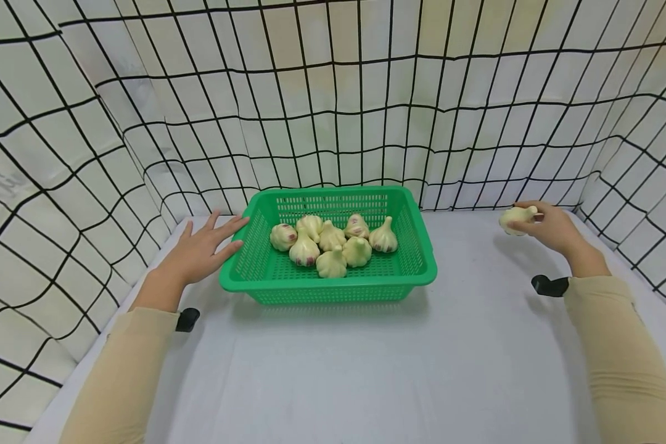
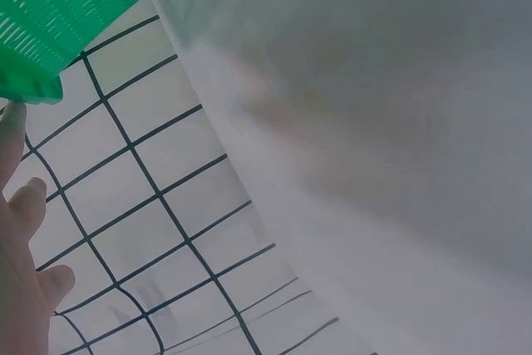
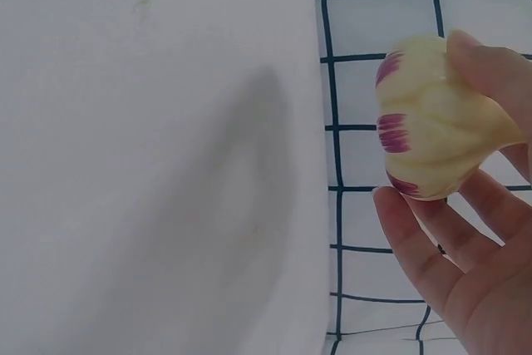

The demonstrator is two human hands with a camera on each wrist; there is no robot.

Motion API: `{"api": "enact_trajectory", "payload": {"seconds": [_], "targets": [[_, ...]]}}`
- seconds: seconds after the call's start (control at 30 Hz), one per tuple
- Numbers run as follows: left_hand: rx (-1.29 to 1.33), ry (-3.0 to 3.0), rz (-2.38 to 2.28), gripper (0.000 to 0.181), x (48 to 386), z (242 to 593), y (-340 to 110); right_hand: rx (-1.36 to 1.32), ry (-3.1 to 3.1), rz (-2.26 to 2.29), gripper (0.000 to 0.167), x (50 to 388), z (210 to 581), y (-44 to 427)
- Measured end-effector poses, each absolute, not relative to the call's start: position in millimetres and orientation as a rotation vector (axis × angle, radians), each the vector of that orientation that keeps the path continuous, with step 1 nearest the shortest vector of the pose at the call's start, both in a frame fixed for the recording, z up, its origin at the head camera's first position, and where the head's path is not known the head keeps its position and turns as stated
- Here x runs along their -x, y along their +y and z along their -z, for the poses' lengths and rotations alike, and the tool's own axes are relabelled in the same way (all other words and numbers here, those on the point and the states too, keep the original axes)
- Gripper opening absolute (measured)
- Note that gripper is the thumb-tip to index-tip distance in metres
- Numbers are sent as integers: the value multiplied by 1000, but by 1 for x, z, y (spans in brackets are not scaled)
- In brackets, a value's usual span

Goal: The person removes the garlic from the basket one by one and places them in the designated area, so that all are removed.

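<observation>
Garlic bulb (image 3: pixel 432 122) w/ purple streaks is in R hand (image 1: pixel 552 231), pinched btwn thumb & fingers, held above white table (image 1: pixel 333 370), well to the R of green perforated basket (image 1: pixel 333 282). Approx. 8 other garlic bulbs (image 1: pixel 331 264) sit in basket. L hand (image 1: pixel 197 250): fingers spread wide, tips at basket's L rim, gripping nothing. Progress, my read: 1 bulb outside basket & not set down, approx. 8 inside.

My left hand (image 1: pixel 200 251): fingers spread. My right hand (image 1: pixel 555 228): curled in a grip. Both arms (image 1: pixel 122 376) reach forward, apart.
</observation>
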State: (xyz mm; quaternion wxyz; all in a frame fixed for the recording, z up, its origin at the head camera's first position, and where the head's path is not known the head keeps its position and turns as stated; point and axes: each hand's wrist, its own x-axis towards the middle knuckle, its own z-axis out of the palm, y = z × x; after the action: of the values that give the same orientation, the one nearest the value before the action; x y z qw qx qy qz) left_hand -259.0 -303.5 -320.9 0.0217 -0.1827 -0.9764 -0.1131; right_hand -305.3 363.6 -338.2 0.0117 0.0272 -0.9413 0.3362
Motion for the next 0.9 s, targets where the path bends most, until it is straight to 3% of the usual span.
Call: {"api": "enact_trajectory", "payload": {"seconds": [0.9], "targets": [[567, -3017, 353, 65, 258, 322, -304, 83, -2907, -1131, 81, 319, 365, 382]]}}
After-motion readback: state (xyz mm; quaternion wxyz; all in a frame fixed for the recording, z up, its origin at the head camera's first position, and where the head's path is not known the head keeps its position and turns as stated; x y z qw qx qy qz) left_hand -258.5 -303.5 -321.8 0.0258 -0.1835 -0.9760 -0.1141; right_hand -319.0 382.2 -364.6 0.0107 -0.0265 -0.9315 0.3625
